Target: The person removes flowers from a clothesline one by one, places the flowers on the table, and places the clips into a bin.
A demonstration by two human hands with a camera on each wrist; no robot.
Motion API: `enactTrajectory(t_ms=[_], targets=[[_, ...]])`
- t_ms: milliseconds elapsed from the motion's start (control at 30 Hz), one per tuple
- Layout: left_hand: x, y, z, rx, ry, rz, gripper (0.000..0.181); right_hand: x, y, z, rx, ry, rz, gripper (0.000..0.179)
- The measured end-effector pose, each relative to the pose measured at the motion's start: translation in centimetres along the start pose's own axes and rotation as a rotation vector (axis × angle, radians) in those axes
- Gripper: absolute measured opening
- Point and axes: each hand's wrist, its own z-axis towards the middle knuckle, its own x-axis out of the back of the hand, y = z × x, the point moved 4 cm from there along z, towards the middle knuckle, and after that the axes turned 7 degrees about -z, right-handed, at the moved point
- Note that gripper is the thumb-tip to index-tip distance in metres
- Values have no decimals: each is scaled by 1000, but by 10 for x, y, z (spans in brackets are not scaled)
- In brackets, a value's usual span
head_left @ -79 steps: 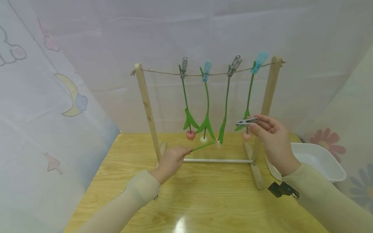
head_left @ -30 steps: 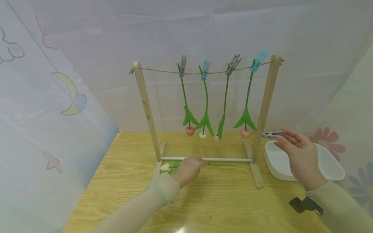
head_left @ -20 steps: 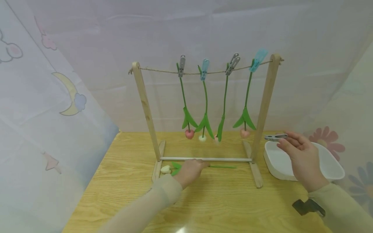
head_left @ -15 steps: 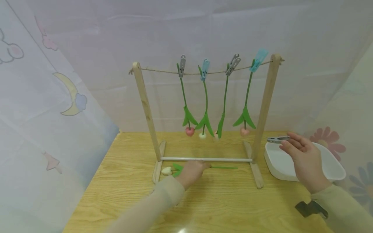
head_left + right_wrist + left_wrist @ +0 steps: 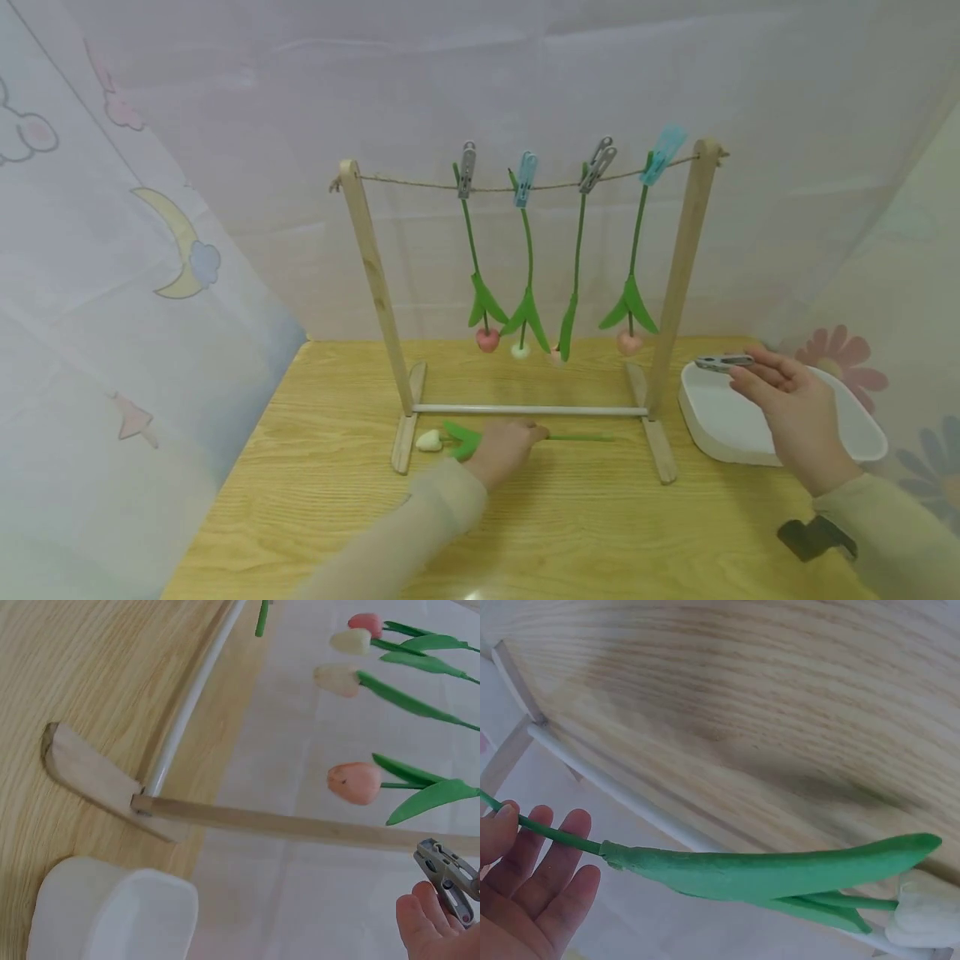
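5 tulips, 5 clothespins, 1 tray

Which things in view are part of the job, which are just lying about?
In the job:
loose white tulip, in left hand
grey peg, in right hand
string and frame
hanging tulips and their pegs

Likely just there:
tub, apparently unused
printed backdrop

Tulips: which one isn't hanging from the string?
The white tulip held sideways in the left hand; the other four tulips hang head-down from the string by clothespins.
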Motion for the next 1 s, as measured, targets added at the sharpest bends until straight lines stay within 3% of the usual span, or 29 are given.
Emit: enactTrajectory(t_ms=[267, 500, 733, 833, 1000], targets=[[-15, 3, 3, 0, -32, 47, 35, 14, 12, 10, -43, -18, -149, 24], [-22, 4, 5, 9, -33, 59, 24, 25, 25, 20, -45, -45, -457, 21], [-32, 5, 7, 15, -82, 99, 18, 35, 37, 29, -56, -112, -772, 63], [-34, 6, 7, 20, -96, 118, 15, 40, 42, 35, -77, -136, -848, 62], [-39, 7, 11, 30, -91, 143, 13, 49, 47, 44, -38, -183, -953, 54]])
